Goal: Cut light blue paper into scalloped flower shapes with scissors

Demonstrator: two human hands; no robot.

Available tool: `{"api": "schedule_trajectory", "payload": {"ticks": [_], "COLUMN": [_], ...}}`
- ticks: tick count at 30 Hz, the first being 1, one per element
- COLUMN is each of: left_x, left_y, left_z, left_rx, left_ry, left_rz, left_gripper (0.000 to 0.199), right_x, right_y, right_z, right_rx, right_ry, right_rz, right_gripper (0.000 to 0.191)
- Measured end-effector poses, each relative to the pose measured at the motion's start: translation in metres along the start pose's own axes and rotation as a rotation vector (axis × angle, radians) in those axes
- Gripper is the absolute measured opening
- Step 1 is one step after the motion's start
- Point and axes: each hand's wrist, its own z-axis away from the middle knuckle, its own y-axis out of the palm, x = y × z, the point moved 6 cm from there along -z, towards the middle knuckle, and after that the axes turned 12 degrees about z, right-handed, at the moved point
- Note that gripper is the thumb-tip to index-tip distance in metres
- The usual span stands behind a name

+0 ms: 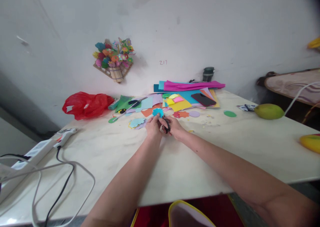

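Note:
My left hand pinches a bright blue scalloped paper flower over the middle of the table. Close beside it, my right hand is closed on the dark handles of a pair of scissors, whose blades point toward the flower's edge. Whether the blades touch the paper is too small to tell. Left of my hands lies a pile of pale blue and lilac paper flowers. Red and orange paper flowers and a lilac paper disc lie to the right.
Coloured paper sheets bear a phone. A second pair of scissors lies near a red plastic bag. A power strip and loose cables occupy the left. A green-yellow mango sits right, near a green disc.

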Motion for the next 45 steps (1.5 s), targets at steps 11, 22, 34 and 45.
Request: {"api": "schedule_trajectory", "payload": {"ticks": [11,22,34,45], "left_x": [-0.005,-0.009,-0.012,-0.017], "left_y": [-0.007,-0.010,-0.015,-0.020], "left_z": [-0.013,-0.019,-0.029,-0.038], "left_rx": [0.009,0.065,0.092,0.206], "left_ry": [-0.012,-0.027,-0.053,-0.142], "left_rz": [0.040,0.011,-0.042,-0.105], "left_gripper": [0.017,0.012,0.020,0.011], "right_x": [-0.008,-0.010,-0.007,0.000], "right_y": [0.000,-0.001,-0.004,-0.021], "right_z": [-0.006,-0.008,-0.007,-0.005], "right_rx": [-0.002,-0.025,-0.036,0.164], "right_ry": [0.022,0.029,0.027,-0.007], "right_rz": [0.017,0.011,0.046,0.187], "right_gripper": [0.031,0.029,0.027,0.038]}}
